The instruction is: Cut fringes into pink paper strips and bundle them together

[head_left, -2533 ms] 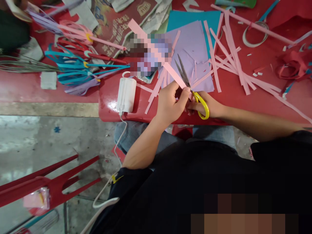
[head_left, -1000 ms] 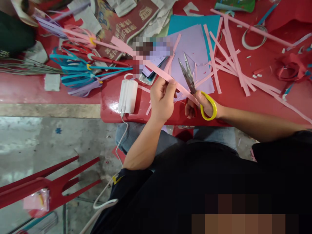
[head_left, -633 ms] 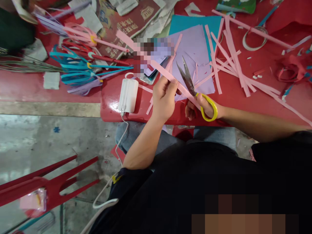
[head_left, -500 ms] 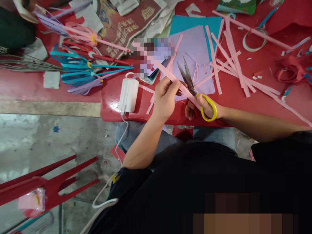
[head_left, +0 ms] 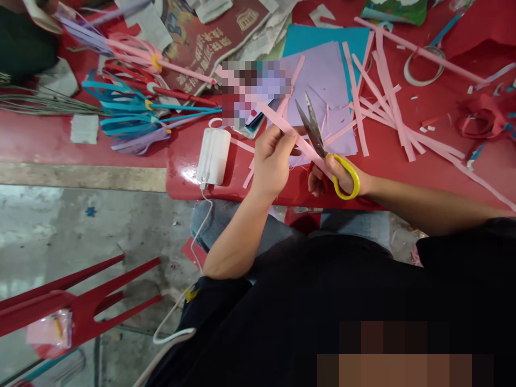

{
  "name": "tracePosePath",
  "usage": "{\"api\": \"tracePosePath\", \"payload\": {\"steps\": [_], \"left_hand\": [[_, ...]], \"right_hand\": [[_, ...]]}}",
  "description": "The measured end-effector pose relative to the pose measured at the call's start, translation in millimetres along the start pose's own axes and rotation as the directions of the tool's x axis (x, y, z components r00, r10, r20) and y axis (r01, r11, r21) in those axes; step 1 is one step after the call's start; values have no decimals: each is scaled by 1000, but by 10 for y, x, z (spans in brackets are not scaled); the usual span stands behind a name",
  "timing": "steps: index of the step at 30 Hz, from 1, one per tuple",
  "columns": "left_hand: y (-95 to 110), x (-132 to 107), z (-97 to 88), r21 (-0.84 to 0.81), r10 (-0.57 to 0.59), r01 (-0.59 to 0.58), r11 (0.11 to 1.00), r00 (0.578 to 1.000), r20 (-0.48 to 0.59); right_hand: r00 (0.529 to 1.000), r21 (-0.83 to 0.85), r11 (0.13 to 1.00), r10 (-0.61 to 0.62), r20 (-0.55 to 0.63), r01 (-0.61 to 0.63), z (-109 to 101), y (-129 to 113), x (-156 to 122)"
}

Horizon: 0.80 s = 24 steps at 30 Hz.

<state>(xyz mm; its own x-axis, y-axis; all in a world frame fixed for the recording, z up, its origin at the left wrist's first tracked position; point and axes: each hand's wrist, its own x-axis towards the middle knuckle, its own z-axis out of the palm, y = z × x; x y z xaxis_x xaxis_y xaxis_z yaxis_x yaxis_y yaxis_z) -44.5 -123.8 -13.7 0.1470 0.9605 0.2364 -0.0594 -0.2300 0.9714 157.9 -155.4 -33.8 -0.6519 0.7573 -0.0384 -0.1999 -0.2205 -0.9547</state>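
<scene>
Between thumb and fingers, my left hand [head_left: 274, 158] pinches a pink paper strip [head_left: 308, 150] that runs diagonally over the front of the table. My right hand [head_left: 336, 172] grips the yellow-handled scissors [head_left: 347, 178], whose blades point up and away and are slightly parted. The strip's near end reaches down to my right hand, by the scissor handles; the fingers partly hide how it lies there. Behind both hands are sheets of lilac paper [head_left: 318, 64] with a teal sheet [head_left: 298, 38] under them. To their right, several cut pink strips [head_left: 387, 102] lie crisscrossed.
A white power bank [head_left: 213, 156] with a cable sits left of my left hand. Paper flowers in teal [head_left: 124, 102], red and pink lie at the back left near a printed newspaper [head_left: 217, 40]. A roll of tape [head_left: 407, 70] is at the right. A red stool [head_left: 80, 312] lies lower left.
Almost nothing differs. The view has shifted very slightly, and both hands keep the same hold on the strip and the scissors.
</scene>
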Motion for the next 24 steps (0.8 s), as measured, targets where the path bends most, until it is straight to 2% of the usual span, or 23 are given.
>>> {"api": "tracePosePath", "payload": {"steps": [6,15,24], "left_hand": [[14,7,20,2,4,-4,1000,999,-50],[51,9,30,-67,-12,9,998,999,-45],[57,-10,11,6,-36,36,999,998,-50]], "right_hand": [[1000,-5,1000,13,-8,-13,9,-67,-2],[999,-15,1000,13,-30,-14,23,-73,-11],[999,-38,999,11,-30,-12,23,-84,-10]]}}
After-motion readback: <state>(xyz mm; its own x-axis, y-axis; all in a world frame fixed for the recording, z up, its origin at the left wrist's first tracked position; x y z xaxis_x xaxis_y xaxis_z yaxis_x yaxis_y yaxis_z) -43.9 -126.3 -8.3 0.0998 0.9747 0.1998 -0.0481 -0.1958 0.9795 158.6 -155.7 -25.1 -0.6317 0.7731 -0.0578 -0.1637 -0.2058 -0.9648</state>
